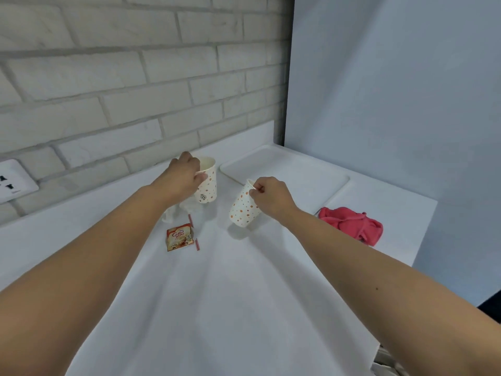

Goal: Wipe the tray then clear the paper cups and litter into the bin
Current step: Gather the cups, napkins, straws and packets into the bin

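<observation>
- Mid-frame, my left hand (181, 177) pinches the rim of an upright dotted paper cup (210, 183); my right hand (272, 196) pinches a tilted cup (242, 210).
- Smooth flat tray (292, 169) behind; crumpled red cloth (349, 223) right; glossy sachet (179, 238) left.

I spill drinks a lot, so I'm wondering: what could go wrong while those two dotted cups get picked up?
The right hand pinches only the rim of the tilted cup, so the cup might slip, and any leftover drink could drip out. The left hand grips the upright cup by its thin rim, and squeezing might crumple it. The sachet and tissue lie near that hand and could get knocked away.
</observation>
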The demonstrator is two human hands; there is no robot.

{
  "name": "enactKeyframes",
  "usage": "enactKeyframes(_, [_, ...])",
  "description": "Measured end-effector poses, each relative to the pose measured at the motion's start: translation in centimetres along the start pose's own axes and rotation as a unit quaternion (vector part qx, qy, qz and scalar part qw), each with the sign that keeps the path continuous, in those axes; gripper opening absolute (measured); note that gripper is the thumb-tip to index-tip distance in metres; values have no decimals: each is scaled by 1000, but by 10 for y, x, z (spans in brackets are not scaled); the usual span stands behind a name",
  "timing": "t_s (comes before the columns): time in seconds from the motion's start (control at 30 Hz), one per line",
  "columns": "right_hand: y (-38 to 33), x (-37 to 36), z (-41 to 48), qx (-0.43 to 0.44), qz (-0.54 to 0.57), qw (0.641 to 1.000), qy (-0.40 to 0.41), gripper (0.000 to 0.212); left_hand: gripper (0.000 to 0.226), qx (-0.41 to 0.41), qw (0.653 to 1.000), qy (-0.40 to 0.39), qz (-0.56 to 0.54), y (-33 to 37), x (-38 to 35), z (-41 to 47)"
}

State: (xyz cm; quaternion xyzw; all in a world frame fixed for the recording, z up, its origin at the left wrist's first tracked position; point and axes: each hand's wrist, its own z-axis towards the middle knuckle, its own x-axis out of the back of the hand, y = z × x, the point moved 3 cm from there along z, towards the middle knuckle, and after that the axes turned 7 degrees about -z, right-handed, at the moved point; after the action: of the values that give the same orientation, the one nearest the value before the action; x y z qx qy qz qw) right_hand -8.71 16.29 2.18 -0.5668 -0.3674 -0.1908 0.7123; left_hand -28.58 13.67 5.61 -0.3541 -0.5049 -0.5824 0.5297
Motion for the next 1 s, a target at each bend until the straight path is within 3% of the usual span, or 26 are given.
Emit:
enactKeyframes(0.27, [2,31,-55,-21,-11,999,49,17,25,-2,977,-6,-213,34,9,-55])
enactKeyframes(0.47, [12,45,-95,-27,-31,997,65,12,24,55,883,-75,-460,63,-9,-87])
enactKeyframes(0.57, [18,52,-111,-21,-42,998,52,12,25,96,827,-71,-549,78,-26,-102])
enactKeyframes(0.67, [23,59,-124,-11,-42,999,25,11,26,145,792,-6,-592,95,-37,-115])
enactKeyframes(0.77, [29,69,-133,-5,-25,1000,7,13,53,182,767,45,-613,118,-43,-124])
enactKeyframes(0.9, [48,96,-145,-9,25,999,26,14,46,201,741,29,-640,160,-48,-132])
enactKeyframes(1.0, [76,116,-165,-44,146,988,-23,12,47,205,735,25,-645,196,-52,-134])
